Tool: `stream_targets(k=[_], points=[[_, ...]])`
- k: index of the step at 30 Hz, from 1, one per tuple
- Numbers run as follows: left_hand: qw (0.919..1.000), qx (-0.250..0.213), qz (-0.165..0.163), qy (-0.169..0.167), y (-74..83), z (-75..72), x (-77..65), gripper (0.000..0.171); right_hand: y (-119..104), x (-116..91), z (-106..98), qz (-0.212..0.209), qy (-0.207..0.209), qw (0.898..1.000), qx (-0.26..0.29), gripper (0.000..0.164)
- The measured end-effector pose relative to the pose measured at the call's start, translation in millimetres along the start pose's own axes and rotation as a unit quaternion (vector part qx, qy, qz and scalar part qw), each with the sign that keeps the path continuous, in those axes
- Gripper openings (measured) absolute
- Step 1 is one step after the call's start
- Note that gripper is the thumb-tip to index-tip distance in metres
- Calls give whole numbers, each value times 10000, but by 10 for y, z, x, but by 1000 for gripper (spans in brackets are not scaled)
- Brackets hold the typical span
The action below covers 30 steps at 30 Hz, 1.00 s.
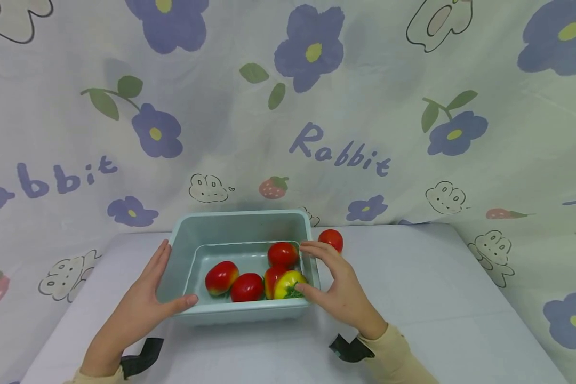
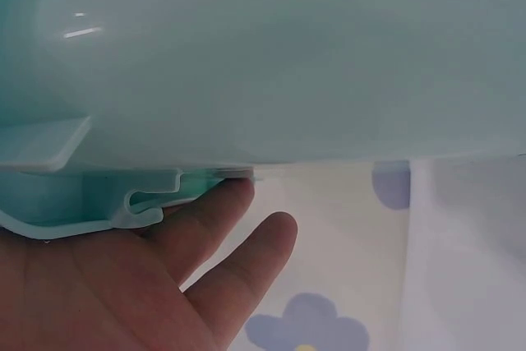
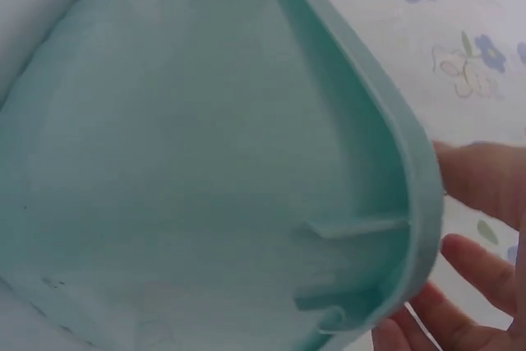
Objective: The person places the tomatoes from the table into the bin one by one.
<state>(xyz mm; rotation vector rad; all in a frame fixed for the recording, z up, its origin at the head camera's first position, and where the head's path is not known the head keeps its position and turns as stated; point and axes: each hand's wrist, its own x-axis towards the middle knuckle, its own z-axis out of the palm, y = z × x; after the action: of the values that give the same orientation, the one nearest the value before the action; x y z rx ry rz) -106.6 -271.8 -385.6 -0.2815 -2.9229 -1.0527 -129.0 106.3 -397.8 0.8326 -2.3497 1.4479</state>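
A pale teal plastic bin (image 1: 249,309) stands on the white table. My left hand (image 1: 146,298) holds its left side, thumb over the front left corner and fingers along the outer wall. In the left wrist view, the fingers (image 2: 246,273) reach beneath the bin's rim. My right hand (image 1: 338,288) holds the right side, fingertips at the rim and thumb at the front right corner. Inside lie several glossy fruits: a red-and-yellow one (image 1: 222,278), a red one (image 1: 247,288), another red one (image 1: 282,254) and a yellow-green one (image 1: 290,284) beside the right thumb.
A round red fruit (image 1: 330,240) sits outside the bin, behind its right side. The white tabletop (image 1: 413,277) spreads to both sides and in front. A flower-and-rabbit printed cloth (image 1: 249,138) hangs behind the table's back edge.
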Motion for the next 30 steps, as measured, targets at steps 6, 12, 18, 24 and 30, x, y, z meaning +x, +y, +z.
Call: stream_targets(k=[6,12,18,24,30], points=[[9998,185,-85,-3,18,-4,0,117,64,25,-82,39,448,9988,212,55],[9998,168,-126,-21,34,-7,-3,117,107,43,-147,130,625,9971,406,52],[9998,158,-134,-26,46,-3,-1,117,166,62,-197,235,752,9961,403,51],[9998,135,-121,-13,45,-7,4,117,269,114,-234,332,896,9946,404,49],[9999,92,-134,-2,43,-6,3,117,381,211,-258,624,1086,9913,396,50]])
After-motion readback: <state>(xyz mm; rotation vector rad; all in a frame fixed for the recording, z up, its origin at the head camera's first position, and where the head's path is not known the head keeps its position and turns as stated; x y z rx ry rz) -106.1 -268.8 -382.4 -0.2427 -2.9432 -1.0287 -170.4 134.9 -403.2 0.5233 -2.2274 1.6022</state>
